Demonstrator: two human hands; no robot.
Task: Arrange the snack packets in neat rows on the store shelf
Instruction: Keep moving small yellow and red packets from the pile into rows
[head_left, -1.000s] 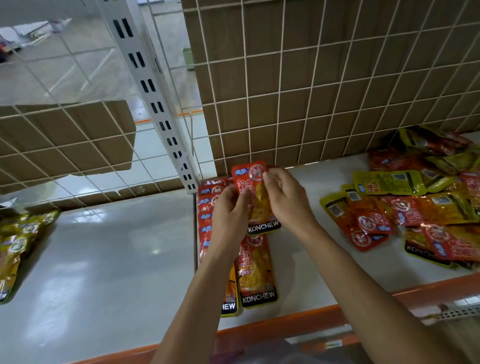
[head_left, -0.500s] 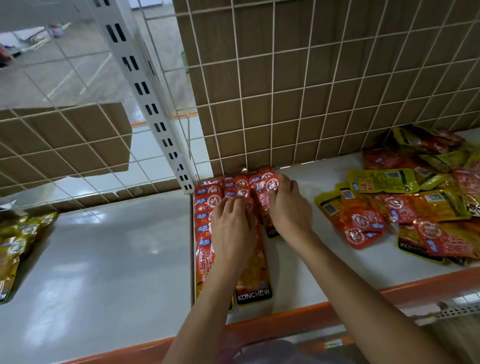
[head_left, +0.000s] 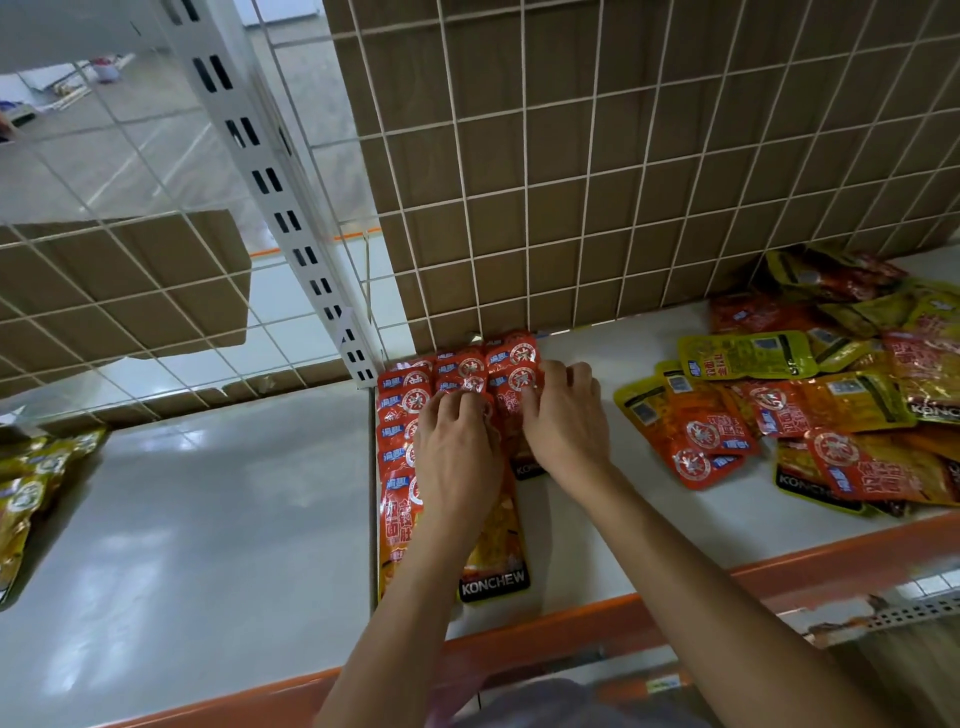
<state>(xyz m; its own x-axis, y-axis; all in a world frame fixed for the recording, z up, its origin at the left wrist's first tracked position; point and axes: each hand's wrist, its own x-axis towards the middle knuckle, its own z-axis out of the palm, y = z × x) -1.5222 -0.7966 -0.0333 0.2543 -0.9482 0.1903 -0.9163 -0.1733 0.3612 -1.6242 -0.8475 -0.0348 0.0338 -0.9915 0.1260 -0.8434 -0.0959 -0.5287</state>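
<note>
Red and orange snack packets (head_left: 410, 410) lie in overlapping rows on the white shelf (head_left: 613, 499), tight against its left end and the wire back. My left hand (head_left: 457, 457) rests on the middle row, fingertips pressing the packet tops. My right hand (head_left: 563, 415) lies just beside it on the right-hand row (head_left: 511, 358), fingers bent down onto a packet. A loose heap of red and yellow packets (head_left: 810, 415) is spread over the shelf's right part. Whether either hand pinches a packet is not visible.
A white wire grid (head_left: 571, 182) with brown board behind it closes the back. A slotted white upright (head_left: 291, 208) divides this shelf from the neighbouring grey shelf (head_left: 182, 519), where yellow packets (head_left: 31, 483) lie at the far left. An orange rail (head_left: 779, 571) edges the front.
A second ago both hands held one red packet up above the rows. It now lies in the right-hand row, and both hands have come down flat onto the packets.
</note>
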